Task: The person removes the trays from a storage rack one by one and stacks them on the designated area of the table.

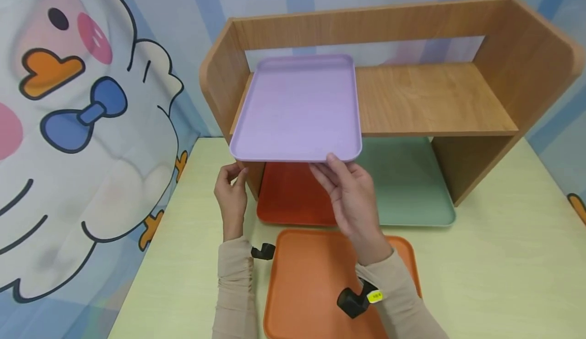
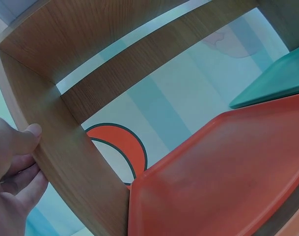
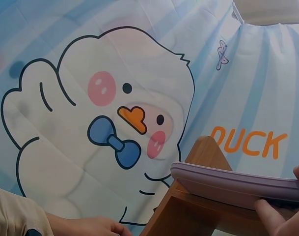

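A purple tray (image 1: pixel 302 107) lies over the left part of the wooden shelf (image 1: pixel 426 94), its near edge jutting past the shelf's front. My right hand (image 1: pixel 354 196) pinches that near edge close to the right corner, thumb on top and fingers underneath. The right wrist view shows the tray (image 3: pixel 237 184) from the side, with the fingers under it. My left hand (image 1: pixel 232 191) is at the front edge of the shelf's left side panel (image 2: pixel 66 152); in the left wrist view the hand (image 2: pixel 14 172) grips that panel's edge between thumb and fingers.
Beneath the shelf board lie a red tray (image 1: pixel 293 196) and a green tray (image 1: pixel 407 186). An orange tray (image 1: pixel 306 283) rests on the table (image 1: pixel 503 257) in front, under my right forearm. A curtain with a printed duck (image 1: pixel 114 186) hangs at the left.
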Demonstrator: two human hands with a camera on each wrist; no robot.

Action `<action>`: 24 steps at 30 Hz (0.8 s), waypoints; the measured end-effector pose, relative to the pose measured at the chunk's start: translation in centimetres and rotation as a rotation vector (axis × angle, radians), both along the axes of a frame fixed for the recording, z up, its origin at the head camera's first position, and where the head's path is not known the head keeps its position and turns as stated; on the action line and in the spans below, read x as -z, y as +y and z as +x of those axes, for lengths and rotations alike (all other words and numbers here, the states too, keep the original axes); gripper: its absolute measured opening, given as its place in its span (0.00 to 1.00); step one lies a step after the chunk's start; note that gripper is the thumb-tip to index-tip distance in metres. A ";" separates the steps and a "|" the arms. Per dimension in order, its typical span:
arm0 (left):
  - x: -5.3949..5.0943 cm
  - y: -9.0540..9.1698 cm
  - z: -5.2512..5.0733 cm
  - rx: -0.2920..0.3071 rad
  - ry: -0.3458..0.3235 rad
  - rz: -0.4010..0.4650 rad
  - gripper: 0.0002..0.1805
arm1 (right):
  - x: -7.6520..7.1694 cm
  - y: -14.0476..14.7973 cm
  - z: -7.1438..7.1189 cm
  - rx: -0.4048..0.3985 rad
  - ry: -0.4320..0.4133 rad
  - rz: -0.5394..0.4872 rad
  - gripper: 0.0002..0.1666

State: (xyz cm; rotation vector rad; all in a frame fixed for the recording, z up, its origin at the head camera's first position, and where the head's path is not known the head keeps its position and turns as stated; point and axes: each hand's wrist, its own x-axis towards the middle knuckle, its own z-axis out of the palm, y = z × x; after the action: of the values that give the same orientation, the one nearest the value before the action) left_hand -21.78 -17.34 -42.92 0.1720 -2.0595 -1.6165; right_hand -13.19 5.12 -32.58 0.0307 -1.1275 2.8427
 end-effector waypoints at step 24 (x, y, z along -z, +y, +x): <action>-0.9 0.5 0.4 -0.007 -0.008 0.011 0.14 | 0.2 -0.4 -0.1 0.089 0.038 -0.013 0.15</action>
State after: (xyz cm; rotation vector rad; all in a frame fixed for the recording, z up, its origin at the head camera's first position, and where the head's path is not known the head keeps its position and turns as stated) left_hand -21.34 -16.83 -41.98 0.1893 -2.0539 -1.6259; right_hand -13.25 4.68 -32.76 0.0335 -1.0758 2.7592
